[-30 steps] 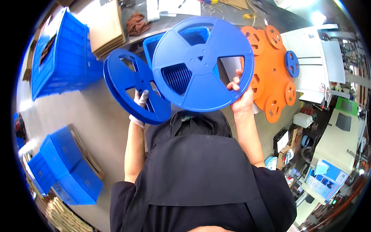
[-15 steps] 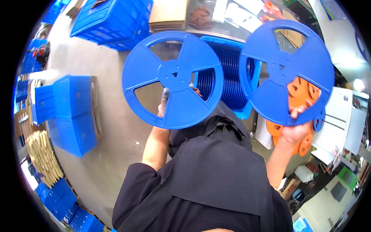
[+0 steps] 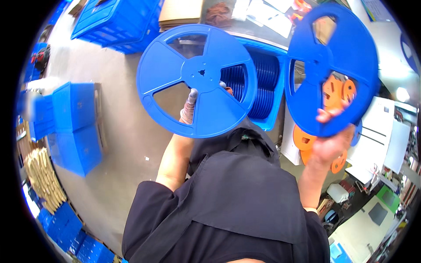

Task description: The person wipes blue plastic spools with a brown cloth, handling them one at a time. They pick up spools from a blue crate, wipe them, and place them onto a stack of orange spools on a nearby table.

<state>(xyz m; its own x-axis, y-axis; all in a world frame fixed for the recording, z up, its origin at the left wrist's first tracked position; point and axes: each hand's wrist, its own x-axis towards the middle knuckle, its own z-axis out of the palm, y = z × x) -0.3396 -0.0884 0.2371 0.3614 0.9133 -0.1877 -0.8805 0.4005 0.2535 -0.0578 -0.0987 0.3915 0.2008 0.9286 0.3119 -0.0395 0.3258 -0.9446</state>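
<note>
Two blue plastic reels are held up in front of me, one per hand. My left hand (image 3: 188,107) grips the left reel (image 3: 164,61) through its lower openings, thumb on the face and part of the fingers hidden behind. That reel faces me nearly flat. My right hand (image 3: 331,136) holds the right reel (image 3: 307,94) by its lower rim, the fingers reaching into an opening. The right reel is tilted, so it looks narrower. Behind and between them stands a blue crate (image 3: 275,115) packed with more blue reels (image 3: 263,87) on edge.
Stacked blue crates stand at the left (image 3: 72,107) and far left (image 3: 116,22). Cardboard sheets (image 3: 180,13) and a brown cloth (image 3: 218,14) lie on the far surface. Orange round parts (image 3: 303,139) are at the right, near a white cabinet (image 3: 372,127). A pale bench (image 3: 362,228) stands lower right.
The right reel has risen slightly and turned, now seen more edge-on. My left hand has raised the left reel a little. The surroundings have shifted slightly left in view.
</note>
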